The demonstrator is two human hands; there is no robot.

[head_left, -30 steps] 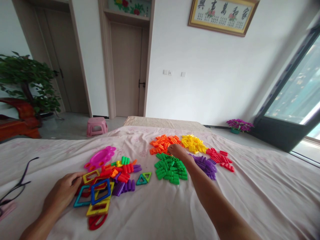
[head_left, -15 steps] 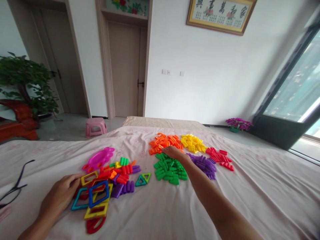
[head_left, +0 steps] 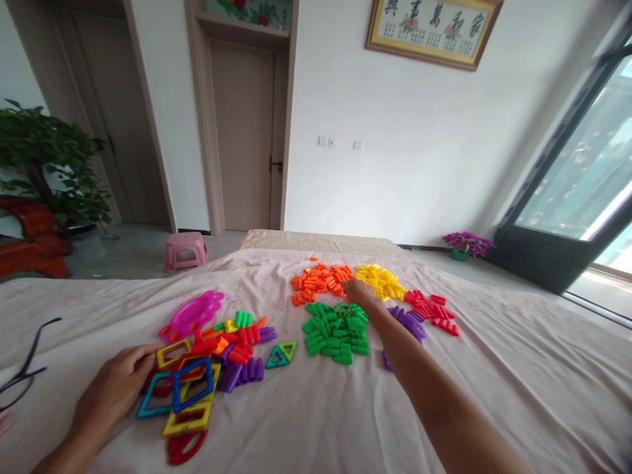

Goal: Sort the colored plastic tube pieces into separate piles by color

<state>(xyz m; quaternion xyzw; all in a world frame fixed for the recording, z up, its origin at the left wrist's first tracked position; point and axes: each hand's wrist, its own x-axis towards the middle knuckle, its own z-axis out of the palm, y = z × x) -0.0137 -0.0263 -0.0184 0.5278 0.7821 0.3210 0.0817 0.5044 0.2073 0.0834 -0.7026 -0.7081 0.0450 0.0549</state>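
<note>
My left hand (head_left: 114, 383) rests on the sheet at the left, its index finger stretched to the edge of a yellow magnetic tile frame (head_left: 172, 354). A blue square frame (head_left: 192, 385) and a teal frame (head_left: 154, 395) lie in the same heap. My right hand (head_left: 363, 293) reaches far forward, at the right edge of the orange plastic block pile (head_left: 318, 282) and beside the yellow blocks (head_left: 382, 282). Its fingertips are too small and partly hidden to show a grip. Green blocks (head_left: 336, 332) lie just nearer; my forearm partly covers the purple blocks (head_left: 407, 322).
Red blocks (head_left: 429, 306) lie at the right. A pink tray (head_left: 192, 315), mixed blocks (head_left: 241, 336) and two joined triangle tiles (head_left: 280, 355) lie left of centre. Eyeglasses (head_left: 22, 375) rest at the left edge. A pink stool (head_left: 186, 251) stands beyond the cloth-covered surface (head_left: 306, 421).
My right hand has moved right, from between the orange and green piles towards the yellow pile. A single orange block now shows apart behind its pile. My left hand stays by the tiles.
</note>
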